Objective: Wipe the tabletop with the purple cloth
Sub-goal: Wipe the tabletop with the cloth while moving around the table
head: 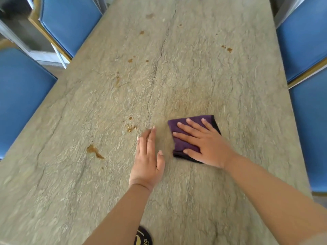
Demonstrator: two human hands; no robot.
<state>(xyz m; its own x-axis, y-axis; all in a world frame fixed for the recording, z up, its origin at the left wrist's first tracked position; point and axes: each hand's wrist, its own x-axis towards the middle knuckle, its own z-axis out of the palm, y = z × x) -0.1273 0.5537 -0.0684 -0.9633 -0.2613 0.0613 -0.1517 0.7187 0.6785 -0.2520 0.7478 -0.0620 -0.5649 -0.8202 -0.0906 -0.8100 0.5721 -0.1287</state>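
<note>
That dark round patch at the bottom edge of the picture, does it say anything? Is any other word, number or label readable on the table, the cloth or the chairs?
Dark round patch with yellow print: a yellow emblem and what may be small digits, cut off by the frame and too blurred to read.
Folded purple cloth: no text.
Grey stone-look tabletop: only brown stains, no text.
Blue padded chairs: no text.

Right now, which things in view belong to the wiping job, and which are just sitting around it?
Part of the job:
- purple cloth, folded, flat under the right hand
- tabletop
- brown smear, crumbs and other spots still on it
- left hand, flat beside the cloth

Just around:
- blue chairs on both sides
- dark round object at the near edge, unclear
</note>
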